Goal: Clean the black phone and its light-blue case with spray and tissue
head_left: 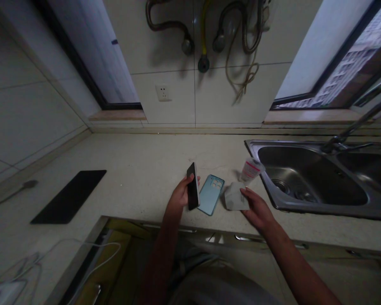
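Observation:
My left hand (179, 192) is wrapped round a dark-screened phone (193, 188), held tilted above the counter. Just right of it, a pale blue phone case (210, 197) with camera cut-outs lies on the countertop, its left edge partly behind the phone. My right hand (255, 207) pinches a light grey cloth (236, 198) by its right side, thumb on top. Behind that cloth stands a clear plastic cup (251, 169) with red and white print, leaning close to the sink's edge.
A double steel sink (311, 178) with a faucet (339, 142) is on the right. To the left lies a black mat (70, 197). White cables (104, 245) hang at the lower left. Hoses (169, 23) and a wall socket (163, 93) are on the tiled wall ahead.

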Demonstrator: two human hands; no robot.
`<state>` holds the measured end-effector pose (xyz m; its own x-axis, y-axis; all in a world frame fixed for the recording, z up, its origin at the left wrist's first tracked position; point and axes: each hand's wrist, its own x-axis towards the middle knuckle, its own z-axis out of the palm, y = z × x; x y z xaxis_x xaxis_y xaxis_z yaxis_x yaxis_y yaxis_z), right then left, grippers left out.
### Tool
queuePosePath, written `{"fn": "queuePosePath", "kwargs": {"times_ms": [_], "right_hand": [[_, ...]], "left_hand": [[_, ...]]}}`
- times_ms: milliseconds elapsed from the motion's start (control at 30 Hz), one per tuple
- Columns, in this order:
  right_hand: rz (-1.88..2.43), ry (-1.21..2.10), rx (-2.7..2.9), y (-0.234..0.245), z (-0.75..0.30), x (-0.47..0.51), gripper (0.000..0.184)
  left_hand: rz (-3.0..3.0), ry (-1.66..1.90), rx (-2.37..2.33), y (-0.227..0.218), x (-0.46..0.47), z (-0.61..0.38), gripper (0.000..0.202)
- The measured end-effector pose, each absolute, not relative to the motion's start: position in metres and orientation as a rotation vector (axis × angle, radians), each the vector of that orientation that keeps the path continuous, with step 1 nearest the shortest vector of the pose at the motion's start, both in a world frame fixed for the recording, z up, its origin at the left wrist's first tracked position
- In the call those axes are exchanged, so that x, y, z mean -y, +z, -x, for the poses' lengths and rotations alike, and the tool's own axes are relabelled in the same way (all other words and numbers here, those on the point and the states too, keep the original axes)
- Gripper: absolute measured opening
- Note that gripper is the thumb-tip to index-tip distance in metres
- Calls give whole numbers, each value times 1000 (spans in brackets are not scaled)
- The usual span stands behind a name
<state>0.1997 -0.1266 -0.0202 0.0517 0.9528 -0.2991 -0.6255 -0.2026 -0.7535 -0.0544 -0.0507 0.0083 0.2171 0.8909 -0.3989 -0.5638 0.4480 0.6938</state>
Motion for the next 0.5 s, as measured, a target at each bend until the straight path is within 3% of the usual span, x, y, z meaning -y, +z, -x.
{"fn": "queuePosePath", "kwargs": {"times_ms": [100, 267, 500], "right_hand": [[948, 1514, 491, -8, -202, 123, 25], [989, 1386, 626, 27, -198, 109, 29], [1067, 739, 1422, 50, -164, 68, 25]], "left_hand": [[-273, 1005, -718, 11, 49, 46, 25], [-395, 823, -488, 18, 50, 46, 56], [-477, 734, -449, 6, 46, 35, 84]]}}
